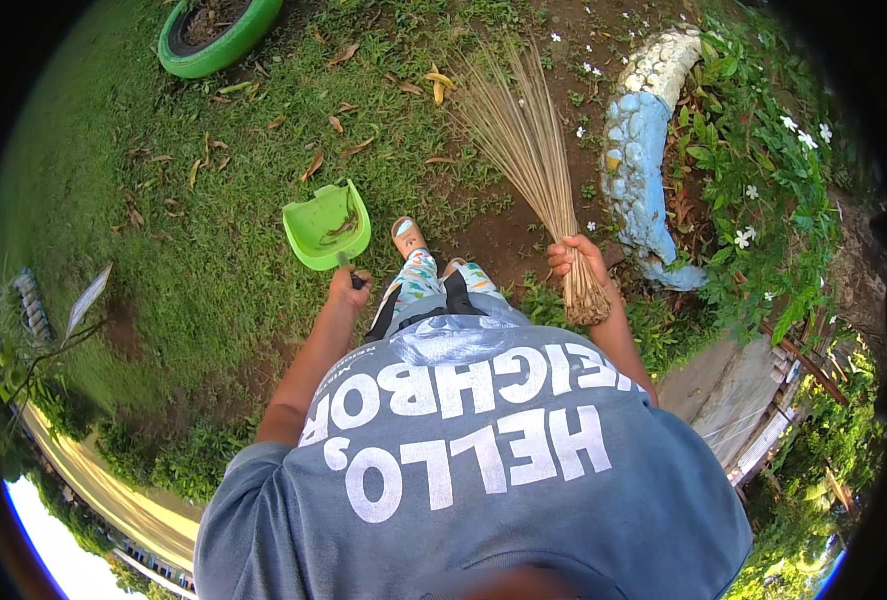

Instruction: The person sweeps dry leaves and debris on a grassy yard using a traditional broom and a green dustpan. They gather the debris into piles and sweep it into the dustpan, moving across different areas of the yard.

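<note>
My left hand [349, 286] is closed round the dark handle of a bright green dustpan [308, 225]. The pan is held out over the grass, its open edge pointing away from me, and a few dry brown leaves lie in it. On the other side, my right hand [578, 258] grips a stick broom [538, 165] near its bound butt end. The broom's thin brown bristles fan out forward over bare soil and grass. Several dry leaves [313, 166] are scattered on the grass ahead of the dustpan.
A green-painted tyre planter [206, 62] lies at the far left. To the right curves a low stone border [639, 170], painted blue and white, with a leafy bush [753, 190] bearing white flowers behind it. A yellow leaf [438, 88] lies beyond the broom.
</note>
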A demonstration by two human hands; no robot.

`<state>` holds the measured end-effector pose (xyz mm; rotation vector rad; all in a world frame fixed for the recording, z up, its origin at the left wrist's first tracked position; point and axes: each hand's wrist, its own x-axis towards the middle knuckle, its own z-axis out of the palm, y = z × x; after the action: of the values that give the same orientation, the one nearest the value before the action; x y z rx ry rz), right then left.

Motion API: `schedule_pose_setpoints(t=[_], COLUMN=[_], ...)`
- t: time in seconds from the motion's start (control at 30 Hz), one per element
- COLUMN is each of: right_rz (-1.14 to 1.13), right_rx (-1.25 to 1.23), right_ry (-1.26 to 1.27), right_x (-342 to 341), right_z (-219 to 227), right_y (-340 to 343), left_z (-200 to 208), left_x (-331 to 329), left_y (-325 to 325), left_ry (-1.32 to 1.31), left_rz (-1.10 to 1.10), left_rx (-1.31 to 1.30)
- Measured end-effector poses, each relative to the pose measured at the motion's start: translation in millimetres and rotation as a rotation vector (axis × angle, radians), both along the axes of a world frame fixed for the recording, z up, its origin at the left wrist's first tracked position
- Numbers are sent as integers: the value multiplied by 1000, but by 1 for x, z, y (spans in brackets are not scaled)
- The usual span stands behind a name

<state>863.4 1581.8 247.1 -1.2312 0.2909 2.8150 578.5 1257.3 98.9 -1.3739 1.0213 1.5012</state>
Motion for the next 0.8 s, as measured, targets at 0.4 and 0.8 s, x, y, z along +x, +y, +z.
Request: schedule_pose_setpoints(t=[0.4,0.8], right_rz=[433,598], right_rx=[-151,358], right_ry=[257,-565], right_x=[-119,57], right_z=[-66,-74], right_y=[35,245], left_z=[9,23], left_x=[39,84], left_y=[55,213], left_ry=[-15,100], left_rz=[213,451], left_rx=[57,32])
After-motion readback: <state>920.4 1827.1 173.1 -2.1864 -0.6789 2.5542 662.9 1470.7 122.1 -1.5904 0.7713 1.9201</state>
